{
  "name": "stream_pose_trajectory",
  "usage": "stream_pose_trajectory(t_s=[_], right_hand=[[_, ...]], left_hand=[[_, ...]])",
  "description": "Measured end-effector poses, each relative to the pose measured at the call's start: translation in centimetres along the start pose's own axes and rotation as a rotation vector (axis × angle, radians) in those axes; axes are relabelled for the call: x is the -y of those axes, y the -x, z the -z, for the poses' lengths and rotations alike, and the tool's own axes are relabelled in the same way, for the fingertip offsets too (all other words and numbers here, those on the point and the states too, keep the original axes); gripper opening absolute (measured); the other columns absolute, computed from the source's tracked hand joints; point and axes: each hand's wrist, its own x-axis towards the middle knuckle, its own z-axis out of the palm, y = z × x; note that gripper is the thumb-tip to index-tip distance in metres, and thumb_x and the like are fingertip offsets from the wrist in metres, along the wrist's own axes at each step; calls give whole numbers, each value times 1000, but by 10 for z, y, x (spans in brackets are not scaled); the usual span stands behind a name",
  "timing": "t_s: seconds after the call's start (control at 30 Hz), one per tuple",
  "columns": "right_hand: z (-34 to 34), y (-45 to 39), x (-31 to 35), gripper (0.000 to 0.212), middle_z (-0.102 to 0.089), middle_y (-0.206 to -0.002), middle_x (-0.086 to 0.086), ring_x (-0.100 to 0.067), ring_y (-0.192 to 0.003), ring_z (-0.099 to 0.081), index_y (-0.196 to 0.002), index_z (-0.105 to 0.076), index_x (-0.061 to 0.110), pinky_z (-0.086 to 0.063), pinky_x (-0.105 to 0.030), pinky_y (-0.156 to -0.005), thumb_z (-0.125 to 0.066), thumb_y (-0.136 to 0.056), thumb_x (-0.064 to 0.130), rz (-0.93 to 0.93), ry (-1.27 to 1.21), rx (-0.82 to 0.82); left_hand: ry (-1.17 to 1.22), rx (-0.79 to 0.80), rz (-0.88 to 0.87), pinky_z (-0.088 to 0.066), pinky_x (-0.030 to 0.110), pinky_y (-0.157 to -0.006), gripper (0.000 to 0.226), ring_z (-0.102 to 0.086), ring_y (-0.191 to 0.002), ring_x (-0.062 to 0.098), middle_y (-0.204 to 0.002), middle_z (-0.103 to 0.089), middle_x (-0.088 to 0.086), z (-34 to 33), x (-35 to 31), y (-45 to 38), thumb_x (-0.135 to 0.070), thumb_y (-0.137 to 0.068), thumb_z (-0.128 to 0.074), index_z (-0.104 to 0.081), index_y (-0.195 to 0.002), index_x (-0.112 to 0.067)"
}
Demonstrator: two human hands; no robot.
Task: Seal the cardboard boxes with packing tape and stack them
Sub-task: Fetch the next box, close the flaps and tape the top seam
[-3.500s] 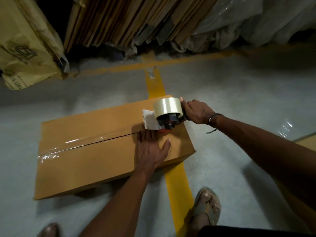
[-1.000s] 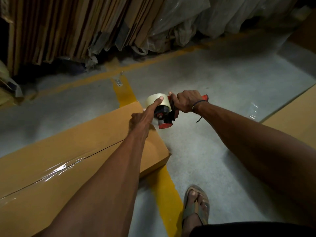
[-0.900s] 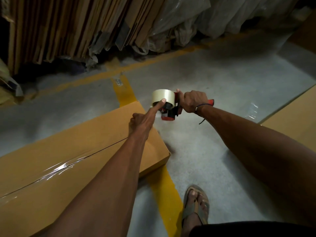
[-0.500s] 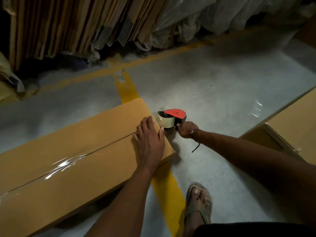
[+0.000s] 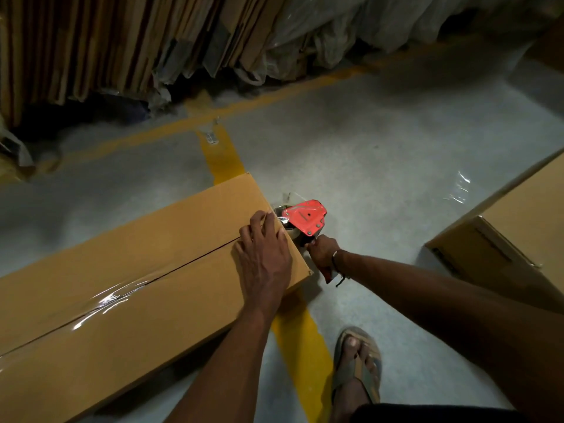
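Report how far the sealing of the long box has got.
Done: clear tape shines along much of the top seam of the long cardboard box. In hand: the left hand lies flat on the box's end while the right hand grips the red tape dispenser just past that edge. Left: cutting the tape, and stacking; a second box lies apart on the floor.

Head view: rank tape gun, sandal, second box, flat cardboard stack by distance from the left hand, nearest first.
1. Tape gun, just right of the left hand.
2. Sandal, below right.
3. Second box, far right.
4. Flat cardboard stack, top left.
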Motion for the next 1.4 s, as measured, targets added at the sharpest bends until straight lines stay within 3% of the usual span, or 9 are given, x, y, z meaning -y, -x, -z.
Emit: stream_pose_trajectory(t_s=[0.23,0.33,0.43,0.57,0.83,0.93,1.1,1.27,1.4], right_hand=[[17,5,-3,32,-60,-139,-16,-35,-127,-58,-130,-60,4,-46,-33,-100,-48,-106,20,-43,-136,82],[17,7,-5,26,-73,-108,-18,-34,-95,-74,-91,-64,6,-61,-40,-88,-52,-96,28,-165,-444,-54],[24,8,-1,52,-74,-91,-15,-30,-79,-73,-92,-70,7,-63,-45,-72,-50,-84,55,-109,-763,-219],[50,34,33,43,-44,-73,-2,-16,-63,-42,-78,-52,20,-36,-26,-58,-52,-100,57,103,-1172,240],[36,27,62,44,-58,-65,7,-13,-64,-53,-80,-65,21,-44,-33,-74,-67,-89,64,181,-1055,246],[20,12,63,61,-75,-88,-7,-32,-86,-71,-90,-75,13,-57,-46,-85,-65,-83,73,212,-964,208],[16,19,64,48,-74,-106,-21,-27,-92,-67,-102,-72,-3,-57,-46,-94,-62,-100,43,115,-963,82],[26,19,70,11,-69,-98,-6,-23,-96,-65,-99,-64,16,-50,-29,-82,-65,-98,27,131,-678,-248],[38,35,90,10,-59,-106,-5,-22,-90,-57,-105,-56,16,-47,-35,-74,-55,-95,18,559,-318,-540]], left_hand=[[-15,3,10,-44,42,-85,39,-47,-117,23,-149,-43,-6,-2,2,-1,-39,-104,-45,-51,-141,-28],[4,2,10,-42,41,-86,38,-46,-118,22,-148,-43,-7,1,2,0,-39,-105,-45,-52,-141,-28],[22,-5,10,-41,40,-88,37,-46,-118,22,-148,-43,-7,2,1,0,-37,-106,-45,-52,-141,-28],[33,-3,12,-42,41,-89,37,-46,-119,22,-148,-43,-6,3,0,1,-32,-106,-45,-52,-142,-26],[57,3,14,-40,41,-89,36,-45,-119,23,-149,-43,-4,1,0,0,-30,-105,-46,-52,-140,-25],[60,8,11,-41,42,-89,36,-46,-119,24,-149,-44,-3,1,1,1,-30,-105,-46,-51,-141,-24],[60,-4,8,-40,41,-88,38,-46,-118,23,-149,-44,-2,3,-1,1,-30,-105,-47,-49,-142,-24],[141,0,37,-43,42,-92,41,-45,-120,25,-149,-44,4,4,-1,2,-27,-104,-50,-47,-144,-17],[240,45,7,-42,44,-102,54,-41,-122,28,-151,-39,11,12,3,3,-5,-91,-55,-47,-144,-12]])
